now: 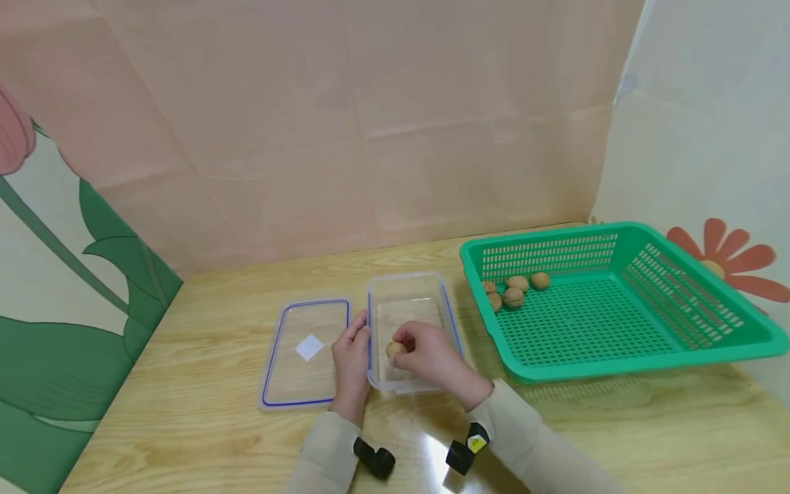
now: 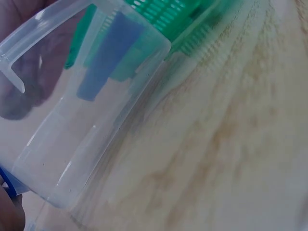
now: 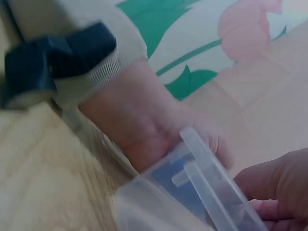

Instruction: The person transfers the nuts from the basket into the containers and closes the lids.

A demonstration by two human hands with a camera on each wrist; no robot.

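Note:
A clear plastic container (image 1: 412, 307) stands on the wooden table, seen close up in the left wrist view as container (image 2: 86, 110). My right hand (image 1: 432, 358) reaches into it and pinches a walnut (image 1: 395, 349) just above its floor. My left hand (image 1: 352, 351) lies flat along the container's left outer wall, fingers pointing away from me. The right wrist view shows that left hand (image 3: 144, 125) behind the container rim (image 3: 207, 173). Its lid (image 1: 305, 351), clear with a blue seal, lies flat just left of my left hand.
A green slotted basket (image 1: 623, 346) sits to the right of the container, with several walnuts (image 1: 515, 289) in its far left corner. A pink backdrop rises behind the table (image 1: 185, 412). A flowered wall panel closes off the left side.

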